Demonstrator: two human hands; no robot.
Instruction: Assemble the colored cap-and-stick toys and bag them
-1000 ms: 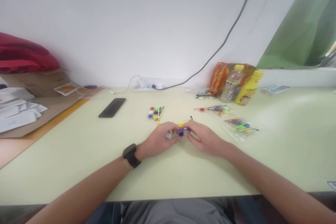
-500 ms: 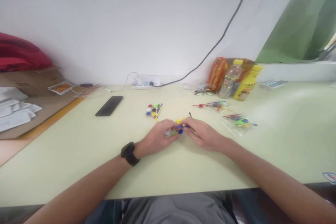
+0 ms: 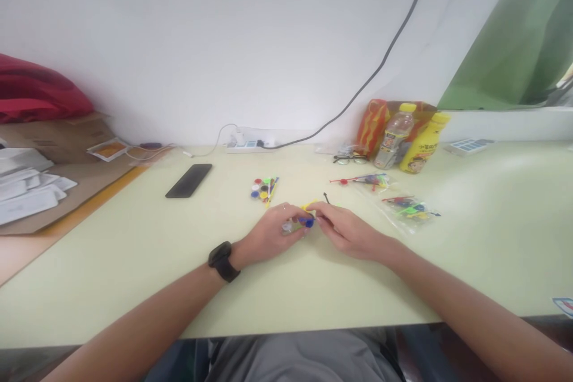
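My left hand point(image 3: 280, 230), with a black watch at its wrist, is closed around a small blue plastic piece point(image 3: 309, 222). A whitish round piece point(image 3: 287, 227) shows between its fingers and thumb. Fingertips of my right hand point(image 3: 340, 227) meet the blue piece from the other side, pinched together on it. Just beyond my fingers lie yellow plastic bits point(image 3: 308, 206), partly covered by them. A thin black arrow-tipped stick point(image 3: 326, 197) pokes out behind my right hand. How the pieces join is too small to tell.
Small coloured discs and sticks point(image 3: 264, 189) lie ahead, right of a black phone point(image 3: 188, 181). Plastic bags of coloured parts point(image 3: 410, 208), glasses point(image 3: 350, 159) and two bottles point(image 3: 394, 134) stand or lie to the right. A power strip point(image 3: 248, 143) sits by the wall; cardboard point(image 3: 67, 191) is left.
The blue stick-like part between my hands has shifted close against the round blue part. Both hands stay in nearly the same place; the whole view has moved slightly.
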